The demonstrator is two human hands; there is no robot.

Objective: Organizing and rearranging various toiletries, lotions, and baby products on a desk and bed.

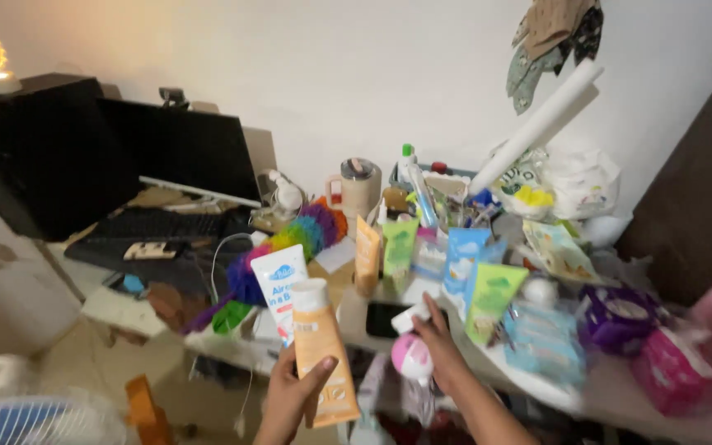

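Note:
My left hand (pixel 290 395) holds two upright tubes together: an orange tube (pixel 321 346) in front and a white tube with blue print (pixel 278 284) behind it. My right hand (pixel 438 342) reaches over the cluttered table edge, fingers on a small white item (pixel 409 319) beside a black phone (pixel 381 317). A pink and white round object (pixel 412 358) sits just under that hand. Whether the hand grips the white item is unclear.
The white table (pixel 620 395) carries a green tube (pixel 490 301), blue packets (pixel 461 259), an orange tube (pixel 367 255), a purple pack (pixel 620 317), a pink pack (pixel 673 375) and a rainbow duster (pixel 294 239). A dark monitor (pixel 179 148), keyboard (pixel 158 224) and white fan (pixel 10 412) sit left.

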